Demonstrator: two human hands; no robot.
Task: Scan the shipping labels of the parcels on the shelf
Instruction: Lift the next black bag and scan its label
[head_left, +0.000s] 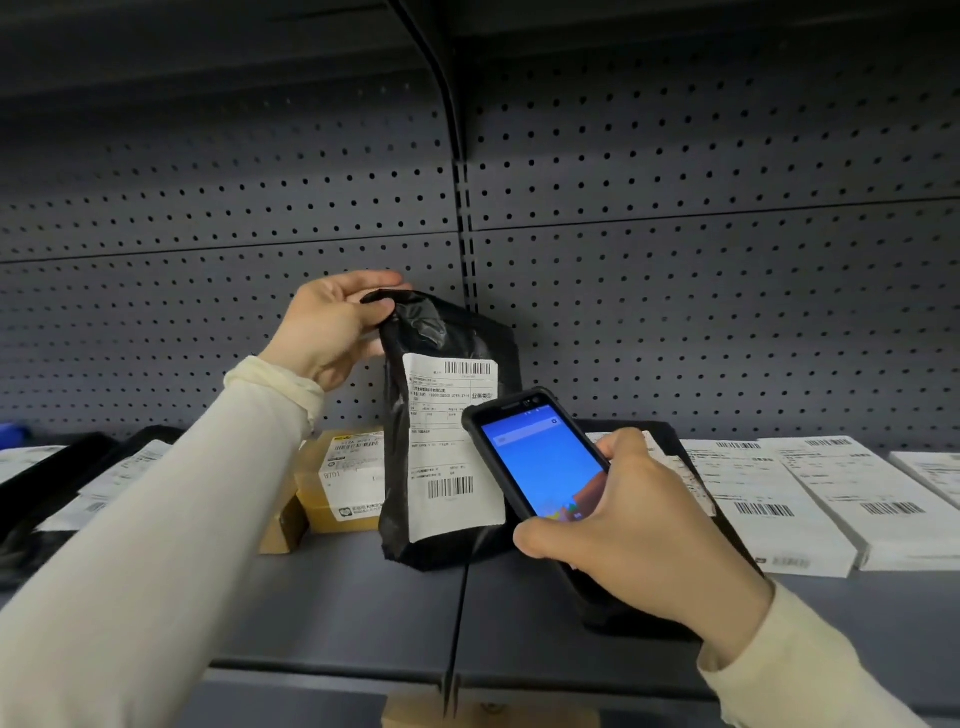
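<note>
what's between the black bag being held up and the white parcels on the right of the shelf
In the head view, the right hand holding the scanner, with a flat black parcel behind it.

scanner (540, 462) hiding label (447, 415) corner, label print too small, far-right parcel (935, 475) cropped

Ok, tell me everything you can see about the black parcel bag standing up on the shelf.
The black parcel bag is glossy, crinkled plastic, standing upright on the grey shelf before the pegboard. A white shipping label with barcodes top and bottom covers its front. The left hand pinches its folded top corner; the handheld scanner in the right hand overlaps the label's right edge.
</note>
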